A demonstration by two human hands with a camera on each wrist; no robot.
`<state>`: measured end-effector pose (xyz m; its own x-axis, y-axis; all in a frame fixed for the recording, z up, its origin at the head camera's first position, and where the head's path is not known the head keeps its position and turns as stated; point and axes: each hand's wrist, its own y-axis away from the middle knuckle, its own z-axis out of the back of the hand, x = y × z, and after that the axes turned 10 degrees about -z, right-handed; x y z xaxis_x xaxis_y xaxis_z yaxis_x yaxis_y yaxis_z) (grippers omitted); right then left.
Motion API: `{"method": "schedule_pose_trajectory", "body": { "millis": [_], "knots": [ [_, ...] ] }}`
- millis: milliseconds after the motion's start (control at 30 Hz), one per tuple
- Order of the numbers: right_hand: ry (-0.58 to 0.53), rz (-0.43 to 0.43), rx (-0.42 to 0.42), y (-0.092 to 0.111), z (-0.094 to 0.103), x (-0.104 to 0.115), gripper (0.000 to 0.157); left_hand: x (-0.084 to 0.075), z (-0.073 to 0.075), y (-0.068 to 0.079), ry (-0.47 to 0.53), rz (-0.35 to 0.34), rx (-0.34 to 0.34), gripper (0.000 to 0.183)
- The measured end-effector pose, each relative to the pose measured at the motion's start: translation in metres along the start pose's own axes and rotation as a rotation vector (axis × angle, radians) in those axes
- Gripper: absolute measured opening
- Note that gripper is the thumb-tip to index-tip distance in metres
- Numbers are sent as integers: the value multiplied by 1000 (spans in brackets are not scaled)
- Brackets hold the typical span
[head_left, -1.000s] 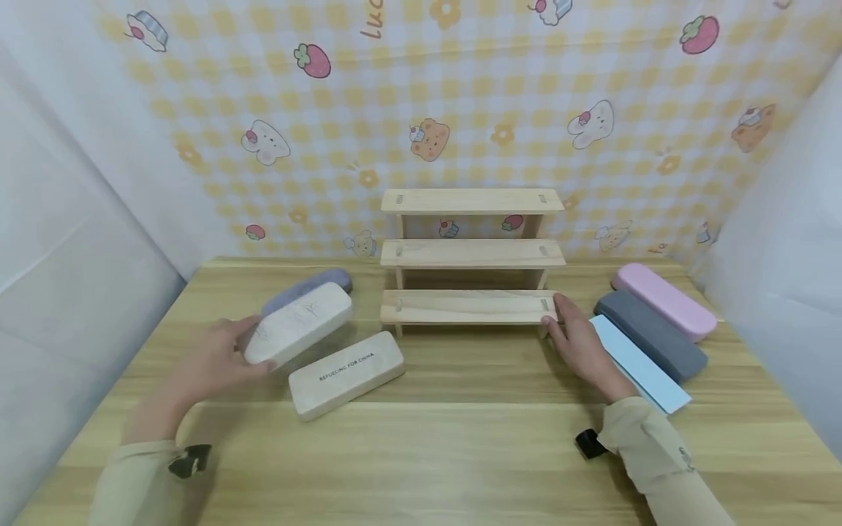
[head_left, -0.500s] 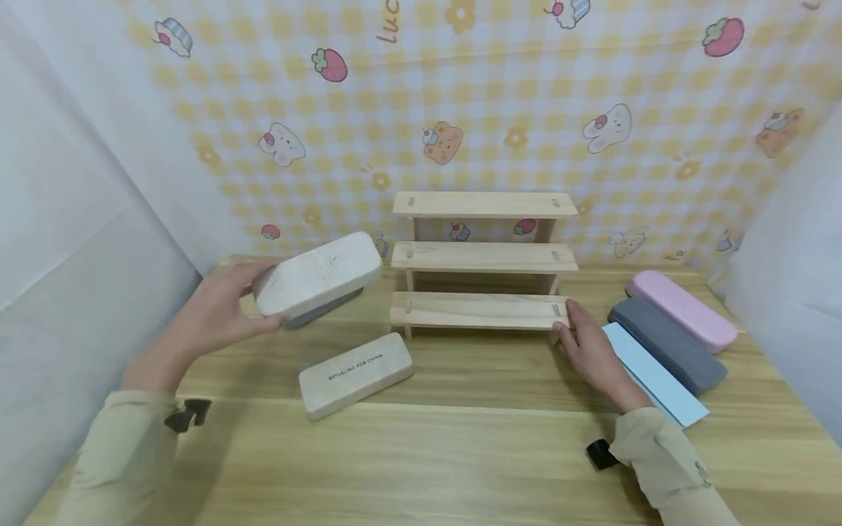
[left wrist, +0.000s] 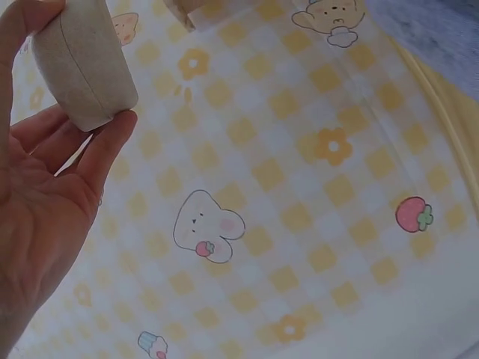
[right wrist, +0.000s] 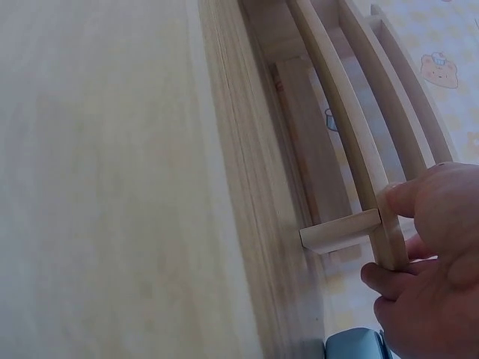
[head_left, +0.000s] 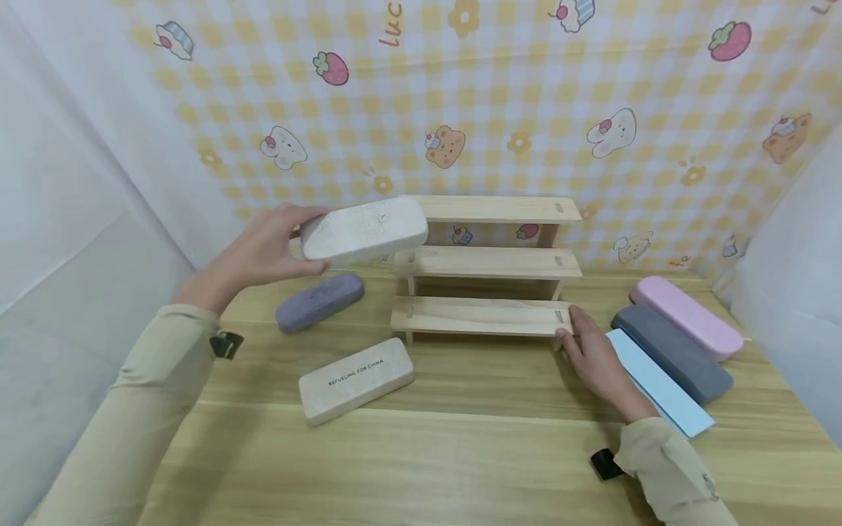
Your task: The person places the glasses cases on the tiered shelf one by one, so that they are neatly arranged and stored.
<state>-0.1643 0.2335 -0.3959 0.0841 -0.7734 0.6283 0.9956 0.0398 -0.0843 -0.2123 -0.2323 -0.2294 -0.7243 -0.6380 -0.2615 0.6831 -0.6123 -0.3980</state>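
In the head view my left hand [head_left: 266, 248] grips the left end of a white glasses case [head_left: 368, 228] and holds it in the air. The case's right end overlaps the left part of a three-tier wooden shelf [head_left: 487, 315]. In the left wrist view the thumb and fingers pinch the case [left wrist: 86, 63] by its end. My right hand [head_left: 595, 358] holds the right end of the lowest shelf board; the right wrist view shows its thumb and fingers around the board's end [right wrist: 388, 239].
A purple case [head_left: 320, 301] and a beige case [head_left: 357, 380] printed "REFUELING FOR CHINA" lie left on the wooden table [head_left: 421, 467]. On the right lie a pink case [head_left: 687, 318], a dark grey case [head_left: 672, 353] and a light blue case [head_left: 661, 383]. A patterned cloth [head_left: 395, 109] hangs behind.
My left hand has lifted the white case off the table and carried it up and right to the shelf's left side, uncovering the purple case. The right hand keeps its hold on the shelf.
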Motion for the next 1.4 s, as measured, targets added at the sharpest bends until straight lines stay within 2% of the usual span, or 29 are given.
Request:
{"method": "schedule_pose_trajectory", "body": {
  "millis": [167, 300, 433, 667, 933, 1067, 1233, 1400],
  "knots": [
    [-2, -1, -4, 1, -2, 0, 59, 7, -2, -21, 16, 11, 20, 68],
    [-5, 32, -28, -2, -4, 0, 57, 13, -3, -39, 70, 8, 29, 70],
    [-13, 66, -57, -8, -5, 2, 57, 18, -1, -53, 83, 25, 38, 71],
    [-14, 18, -30, -9, -4, 0, 59, 26, -4, -72, 100, 98, 41, 70],
    [-20, 22, -33, -8, -3, -3, 60, 33, -7, -88, 116, 117, 13, 68],
    [-18, 19, -36, -6, -2, -3, 59, 36, -14, -97, 126, 119, 18, 70],
    [-12, 15, -28, -3, 1, -4, 60, 37, -28, -106, 217, 157, 38, 71],
    [-21, 25, -14, -2, 1, -5, 60, 37, -41, -117, 282, 152, 31, 71]
  ]
}}
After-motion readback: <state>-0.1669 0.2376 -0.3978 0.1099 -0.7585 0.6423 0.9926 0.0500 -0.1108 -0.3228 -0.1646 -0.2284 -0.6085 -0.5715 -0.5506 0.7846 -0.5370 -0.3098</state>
